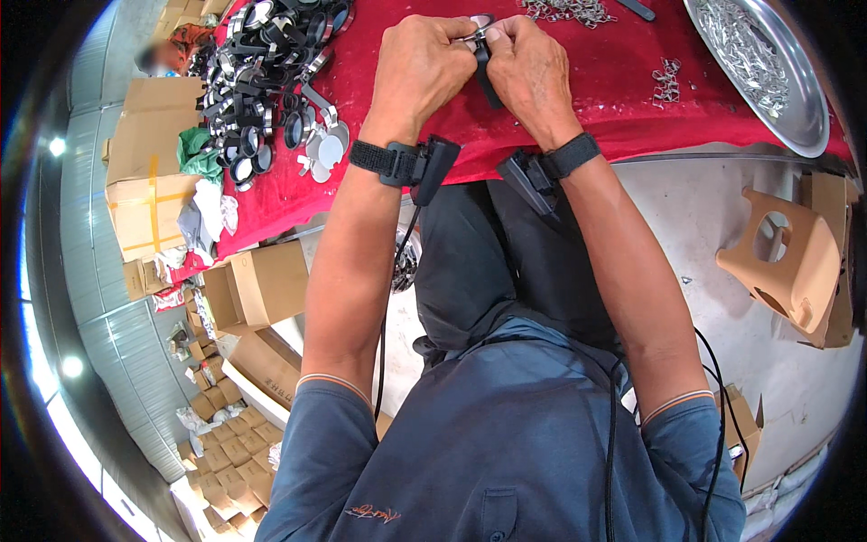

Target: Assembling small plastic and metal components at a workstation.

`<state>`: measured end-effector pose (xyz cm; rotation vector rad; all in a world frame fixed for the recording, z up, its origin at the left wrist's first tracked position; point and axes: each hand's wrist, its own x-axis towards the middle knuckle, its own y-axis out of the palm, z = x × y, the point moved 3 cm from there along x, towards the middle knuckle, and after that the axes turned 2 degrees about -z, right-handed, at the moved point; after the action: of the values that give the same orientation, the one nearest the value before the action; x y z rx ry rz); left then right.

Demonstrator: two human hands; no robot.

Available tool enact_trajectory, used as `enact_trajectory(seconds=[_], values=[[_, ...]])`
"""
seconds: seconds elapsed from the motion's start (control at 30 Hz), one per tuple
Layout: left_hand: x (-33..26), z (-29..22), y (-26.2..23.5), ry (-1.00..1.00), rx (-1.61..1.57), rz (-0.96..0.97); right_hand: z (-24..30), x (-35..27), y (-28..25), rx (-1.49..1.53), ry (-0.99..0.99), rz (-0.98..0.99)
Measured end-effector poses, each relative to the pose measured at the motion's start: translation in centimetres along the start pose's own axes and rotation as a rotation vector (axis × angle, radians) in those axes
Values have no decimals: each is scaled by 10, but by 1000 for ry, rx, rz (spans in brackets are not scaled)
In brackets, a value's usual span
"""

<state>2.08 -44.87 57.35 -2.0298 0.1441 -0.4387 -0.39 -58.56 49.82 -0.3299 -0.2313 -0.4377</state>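
Note:
At the far edge of the head view, over the red cloth, my left hand [423,68] and my right hand [531,77] meet. Fingers of both are closed in a pinch on one small black strap-like piece [489,83] with a shiny metal fitting at its top. The strap end hangs down between my hands. My fingertips cover much of the fitting, so its exact kind is hidden. Left of my hands lies a large heap of black bands with round metal discs [253,99]; several pale discs [327,147] lie at its near edge.
A red cloth [614,99] covers the table. An oval metal tray [806,135] of small shiny metal parts stands at the right. Small wire clips [666,83] lie beside it. Cardboard boxes [149,172] stand at left; a tan plastic stool [790,262] is below right. A person [176,52] is at far left.

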Motion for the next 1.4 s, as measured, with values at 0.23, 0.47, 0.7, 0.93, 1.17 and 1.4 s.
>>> enact_trajectory(seconds=[0.23,0.47,0.7,0.93,1.17,1.4], values=[[-1,9,1,-37,12,38,5,-1,-1,8,-15,18],[-2,19,4,-97,-120,55,4,-1,0,24,-58,12],[0,26,5,-105,-254,88,4,-6,-6,128,1,9],[-2,14,3,-215,-237,89,3,-12,-9,89,-309,-54],[-3,23,6,-179,-268,49,11,-20,-7,66,-386,-48],[0,30,8,-116,-259,83,11,17,-49,-118,-380,-203]])
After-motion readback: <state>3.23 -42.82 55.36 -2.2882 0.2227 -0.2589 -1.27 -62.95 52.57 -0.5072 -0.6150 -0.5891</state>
